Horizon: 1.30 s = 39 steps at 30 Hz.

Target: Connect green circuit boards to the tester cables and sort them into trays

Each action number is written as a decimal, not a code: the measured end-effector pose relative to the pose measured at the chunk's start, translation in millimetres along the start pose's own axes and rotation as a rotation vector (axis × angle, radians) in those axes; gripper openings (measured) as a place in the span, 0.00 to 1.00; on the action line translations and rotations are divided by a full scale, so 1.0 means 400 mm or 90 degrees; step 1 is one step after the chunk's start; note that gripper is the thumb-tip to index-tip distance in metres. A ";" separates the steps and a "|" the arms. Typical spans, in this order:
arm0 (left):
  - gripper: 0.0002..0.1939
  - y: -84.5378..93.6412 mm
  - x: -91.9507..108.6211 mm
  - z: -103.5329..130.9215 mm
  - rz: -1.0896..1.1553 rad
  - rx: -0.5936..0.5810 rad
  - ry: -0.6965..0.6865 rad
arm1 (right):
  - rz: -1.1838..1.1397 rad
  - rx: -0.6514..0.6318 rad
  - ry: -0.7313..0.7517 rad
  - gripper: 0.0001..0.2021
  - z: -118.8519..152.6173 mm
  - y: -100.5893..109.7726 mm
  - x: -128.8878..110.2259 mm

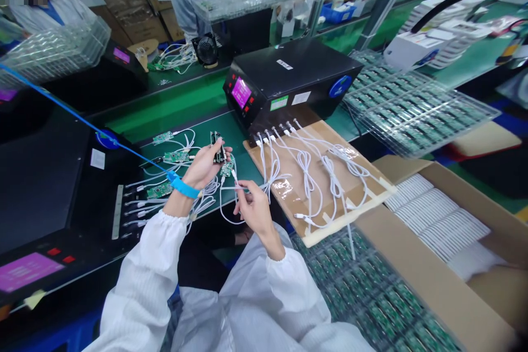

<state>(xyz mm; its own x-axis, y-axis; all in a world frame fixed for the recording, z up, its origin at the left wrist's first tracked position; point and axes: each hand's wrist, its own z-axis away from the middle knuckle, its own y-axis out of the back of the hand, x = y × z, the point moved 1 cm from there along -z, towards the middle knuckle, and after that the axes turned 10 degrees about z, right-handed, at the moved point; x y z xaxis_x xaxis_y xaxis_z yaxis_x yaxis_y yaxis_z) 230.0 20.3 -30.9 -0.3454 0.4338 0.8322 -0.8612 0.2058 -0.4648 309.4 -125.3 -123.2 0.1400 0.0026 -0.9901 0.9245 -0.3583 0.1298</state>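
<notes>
My left hand [205, 165], with a blue strap round its wrist, is closed on a small dark circuit board [217, 147]. Just below its fingers is a green circuit board [226, 168] with white cables plugged into it. The fingers of my right hand [253, 203] pinch a white cable [234, 176] near its plug, at the lower edge of that green board. More green boards with white cables, among them one board [176, 157], lie on the table left of my left hand.
A black tester [289, 69] with a pink screen stands behind a cardboard sheet [284, 187] bearing coiled white cables. Another black tester [41, 176] is at left. Trays of boards [424, 104] and an open carton [433, 269] are at right. People in white coats are beyond.
</notes>
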 end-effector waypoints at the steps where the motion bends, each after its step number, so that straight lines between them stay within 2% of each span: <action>1: 0.10 -0.005 -0.004 0.003 0.013 -0.001 -0.002 | -0.005 -0.001 0.002 0.13 0.001 0.000 -0.001; 12: 0.09 -0.022 -0.030 0.009 0.131 -0.003 -0.011 | -0.021 0.016 0.048 0.11 0.001 -0.001 -0.005; 21: 0.10 -0.025 -0.029 0.015 0.159 -0.023 -0.040 | -0.002 0.041 0.013 0.13 0.001 -0.005 -0.005; 29: 0.16 -0.024 -0.045 0.027 0.186 -0.024 -0.109 | 0.011 0.070 0.003 0.14 0.003 -0.006 -0.007; 36: 0.20 -0.039 -0.084 0.042 0.190 0.028 -0.190 | -0.031 0.089 -0.006 0.13 0.000 -0.009 -0.012; 39: 0.22 -0.041 -0.096 0.044 0.186 0.029 -0.223 | -0.051 0.092 -0.012 0.14 0.000 -0.006 -0.016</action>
<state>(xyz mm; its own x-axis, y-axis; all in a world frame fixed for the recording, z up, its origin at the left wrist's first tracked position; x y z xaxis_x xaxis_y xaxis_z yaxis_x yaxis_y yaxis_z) 250.7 -15.4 -49.9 -0.6752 0.1441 0.7234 -0.7212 0.0768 -0.6884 306.1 -124.3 -117.1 0.0602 0.0194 -0.9980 0.8715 -0.4885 0.0431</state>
